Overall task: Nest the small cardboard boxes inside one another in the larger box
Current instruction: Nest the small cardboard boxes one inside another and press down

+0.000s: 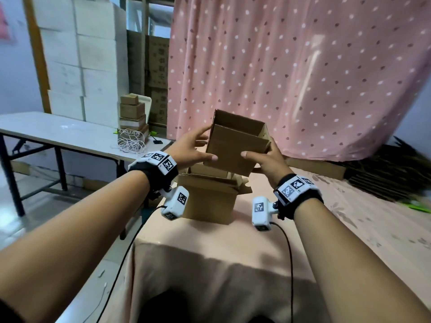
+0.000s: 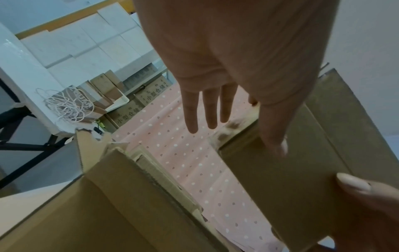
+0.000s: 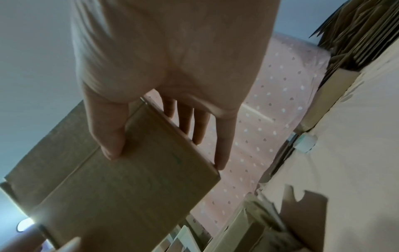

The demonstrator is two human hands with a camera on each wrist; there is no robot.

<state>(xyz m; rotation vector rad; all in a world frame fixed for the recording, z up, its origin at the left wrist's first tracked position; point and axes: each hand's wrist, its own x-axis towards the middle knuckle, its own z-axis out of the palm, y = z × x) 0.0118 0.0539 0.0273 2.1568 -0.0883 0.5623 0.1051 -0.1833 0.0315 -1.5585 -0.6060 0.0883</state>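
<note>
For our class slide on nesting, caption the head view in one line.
Both hands, left hand and right hand, hold a small open box above the larger box.

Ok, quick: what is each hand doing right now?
Left hand: holds the small cardboard box, thumb on its near face.
Right hand: grips the same box from its other side.

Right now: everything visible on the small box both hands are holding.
The small box is plain brown corrugated cardboard, unprinted, open at the top with its flaps standing up, and looks empty where its inside shows. It is held in the air, tilted, above the open larger box on the pink-covered table, touching neither. The left hand holds its left side, thumb on the near face; the right hand holds the right side the same way. The wrist views show a seam line across one panel.
</note>
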